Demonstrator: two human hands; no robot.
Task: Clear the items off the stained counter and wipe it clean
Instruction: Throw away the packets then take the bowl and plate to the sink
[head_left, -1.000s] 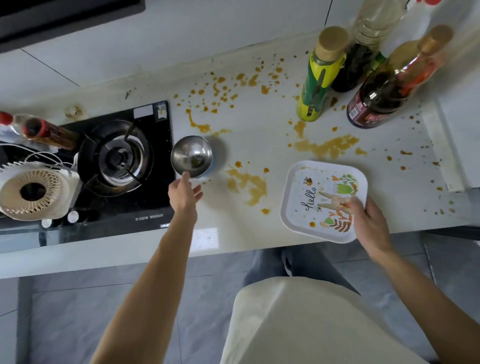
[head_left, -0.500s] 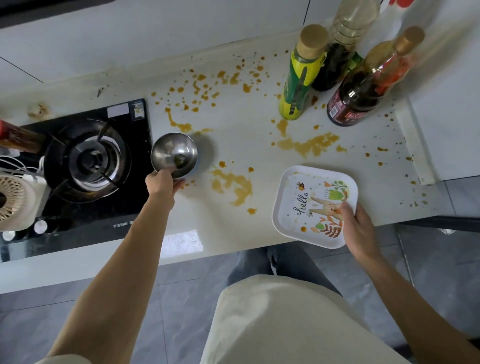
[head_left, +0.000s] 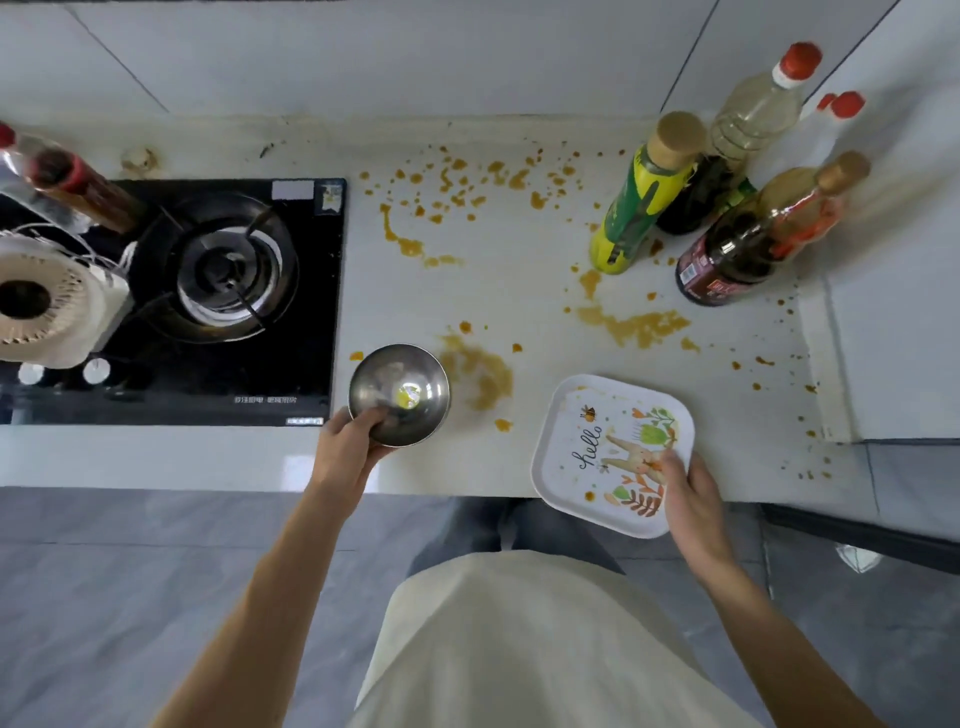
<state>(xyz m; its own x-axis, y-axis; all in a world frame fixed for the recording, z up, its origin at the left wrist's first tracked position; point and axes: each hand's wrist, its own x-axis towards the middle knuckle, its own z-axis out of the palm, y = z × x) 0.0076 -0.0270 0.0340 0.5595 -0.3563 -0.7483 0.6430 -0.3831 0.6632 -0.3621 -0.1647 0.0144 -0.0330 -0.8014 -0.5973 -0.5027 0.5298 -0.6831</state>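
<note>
My left hand (head_left: 345, 451) grips the near rim of a small steel bowl (head_left: 400, 391), held near the counter's front edge beside the stove. My right hand (head_left: 688, 499) holds the near right corner of a white square plate (head_left: 602, 447) printed with "hello" and plants; the plate juts past the counter's front edge. The white counter (head_left: 519, 280) carries orange-brown sauce stains (head_left: 636, 325) in splashes and smears across its middle and back.
A black gas stove (head_left: 218, 270) fills the left, with a white fan (head_left: 47, 306) and a bottle (head_left: 78, 187) on it. Several sauce and oil bottles (head_left: 727, 244) stand at the back right, a green-yellow one (head_left: 634, 208) in front. Grey floor lies below.
My left hand took hold of the steel bowl and brought it from the stove's edge toward the counter's front. The plate has slid slightly nearer in my right hand.
</note>
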